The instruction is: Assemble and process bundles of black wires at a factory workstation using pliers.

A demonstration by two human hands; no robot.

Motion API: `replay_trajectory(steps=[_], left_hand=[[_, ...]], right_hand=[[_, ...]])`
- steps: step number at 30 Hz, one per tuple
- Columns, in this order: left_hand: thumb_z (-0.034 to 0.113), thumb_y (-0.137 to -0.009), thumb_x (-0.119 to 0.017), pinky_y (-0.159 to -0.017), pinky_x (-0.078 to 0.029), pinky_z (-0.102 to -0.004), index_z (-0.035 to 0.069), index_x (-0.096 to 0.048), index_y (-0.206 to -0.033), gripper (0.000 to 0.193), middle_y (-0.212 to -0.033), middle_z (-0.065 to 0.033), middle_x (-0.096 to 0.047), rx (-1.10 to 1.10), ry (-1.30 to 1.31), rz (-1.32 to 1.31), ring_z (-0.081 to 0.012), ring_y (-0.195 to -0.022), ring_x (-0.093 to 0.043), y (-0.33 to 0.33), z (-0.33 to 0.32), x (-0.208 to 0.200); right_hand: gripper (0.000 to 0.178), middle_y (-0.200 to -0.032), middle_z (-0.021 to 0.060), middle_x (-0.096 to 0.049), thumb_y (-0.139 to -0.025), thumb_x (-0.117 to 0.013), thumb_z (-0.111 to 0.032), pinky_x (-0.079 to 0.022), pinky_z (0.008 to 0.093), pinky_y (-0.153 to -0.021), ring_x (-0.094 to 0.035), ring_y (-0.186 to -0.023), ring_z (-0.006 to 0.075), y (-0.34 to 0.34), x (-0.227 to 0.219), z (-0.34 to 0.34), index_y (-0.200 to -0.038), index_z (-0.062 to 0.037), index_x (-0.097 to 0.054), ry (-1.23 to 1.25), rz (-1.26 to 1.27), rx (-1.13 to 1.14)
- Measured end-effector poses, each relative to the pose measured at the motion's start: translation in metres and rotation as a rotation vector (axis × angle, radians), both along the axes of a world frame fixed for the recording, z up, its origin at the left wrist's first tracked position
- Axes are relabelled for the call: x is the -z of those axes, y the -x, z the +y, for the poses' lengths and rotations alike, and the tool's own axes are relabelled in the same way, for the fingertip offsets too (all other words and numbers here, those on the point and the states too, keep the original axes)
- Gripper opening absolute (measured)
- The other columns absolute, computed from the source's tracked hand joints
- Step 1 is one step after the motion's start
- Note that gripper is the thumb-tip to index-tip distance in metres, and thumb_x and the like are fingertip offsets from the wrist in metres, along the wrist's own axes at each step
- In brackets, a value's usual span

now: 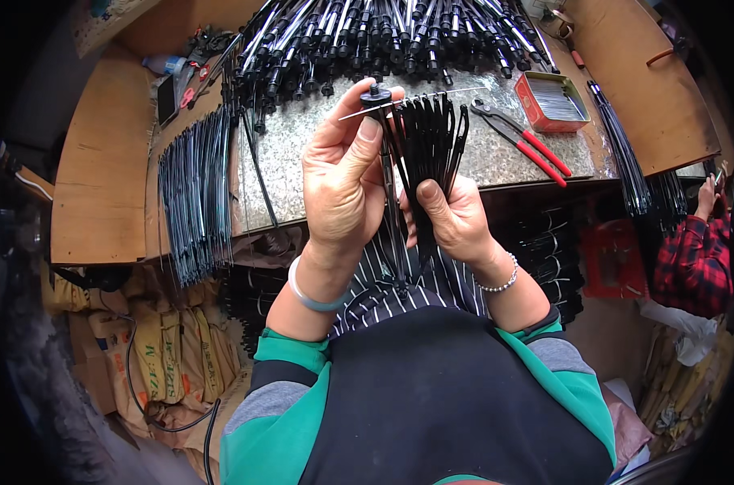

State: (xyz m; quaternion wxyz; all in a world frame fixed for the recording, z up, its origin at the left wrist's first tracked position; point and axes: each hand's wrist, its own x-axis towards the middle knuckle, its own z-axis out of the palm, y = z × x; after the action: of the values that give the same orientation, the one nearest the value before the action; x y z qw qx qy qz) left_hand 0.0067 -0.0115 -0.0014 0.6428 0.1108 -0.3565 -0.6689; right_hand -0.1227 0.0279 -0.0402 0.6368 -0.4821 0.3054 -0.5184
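Note:
Just above the near edge of the worktable, my left hand (338, 190) is closed with thumb and fingers around the top of a dark rod that looks like an umbrella shaft. A round black cap (376, 98) with a threaded stud tops it. A thin metal wire (353, 115) runs across beside the cap and past the looped tips of many black umbrella ribs (433, 133). My right hand (456, 217) grips these ribs as an upright bundle, thumb in front. Their lower ends hang toward my striped apron; my right fingers are partly hidden behind them.
A big pile of black and silver umbrella shafts (383, 36) covers the table's back. Rib bundles lie at left (195, 194) and right (621, 149). Red-handled pincers (535, 153) lie near a red tin (567, 126) of wires. Someone in a plaid sleeve (694, 263) sits far right.

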Motion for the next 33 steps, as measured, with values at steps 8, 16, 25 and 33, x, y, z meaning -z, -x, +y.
replay_trajectory(steps=[8, 16, 25, 33], left_hand=[[0.004, -0.089, -0.051, -0.083, -0.050, -0.0272, 0.000, -0.045, -0.123, 0.035, -0.111, -0.0141, -0.058, -0.060, 0.025, -0.018, -0.0159, -0.095, -0.059, 0.003, 0.002, 0.002], [0.005, -0.089, -0.051, -0.084, -0.049, -0.0274, 0.000, -0.046, -0.122, 0.034, -0.111, -0.0144, -0.058, -0.080, 0.034, -0.013, -0.0161, -0.096, -0.059, 0.006, 0.001, 0.003], [0.004, -0.089, -0.052, -0.083, -0.049, -0.0266, -0.001, -0.046, -0.122, 0.034, -0.110, -0.0141, -0.059, -0.076, -0.004, -0.001, -0.0155, -0.095, -0.059, 0.009, 0.001, 0.002], [0.004, -0.087, -0.056, -0.080, -0.050, -0.0252, -0.002, -0.049, -0.118, 0.032, -0.105, -0.0117, -0.061, -0.166, -0.008, -0.044, -0.0136, -0.090, -0.060, 0.012, 0.003, 0.001]], right_hand=[[0.041, -0.066, 0.0041, -0.055, -0.088, -0.050, -0.040, -0.048, 0.0212, -0.043, -0.053, -0.051, 0.0084, -0.002, 0.002, 0.000, -0.088, 0.0012, -0.056, 0.000, -0.015, 0.024], [0.042, -0.064, 0.0039, -0.054, -0.088, -0.050, -0.040, -0.048, 0.0212, -0.043, -0.053, -0.049, 0.0085, -0.003, -0.002, 0.001, -0.087, 0.0009, -0.056, 0.004, -0.027, 0.021], [0.041, -0.063, 0.0038, -0.054, -0.089, -0.050, -0.040, -0.048, 0.0214, -0.042, -0.053, -0.048, 0.0089, -0.001, -0.001, 0.001, -0.085, 0.0004, -0.056, -0.016, -0.042, 0.000], [0.040, -0.062, 0.0035, -0.054, -0.089, -0.050, -0.039, -0.047, 0.0213, -0.041, -0.053, -0.048, 0.0086, -0.002, -0.002, 0.001, -0.084, 0.0000, -0.056, -0.005, -0.013, 0.032]])
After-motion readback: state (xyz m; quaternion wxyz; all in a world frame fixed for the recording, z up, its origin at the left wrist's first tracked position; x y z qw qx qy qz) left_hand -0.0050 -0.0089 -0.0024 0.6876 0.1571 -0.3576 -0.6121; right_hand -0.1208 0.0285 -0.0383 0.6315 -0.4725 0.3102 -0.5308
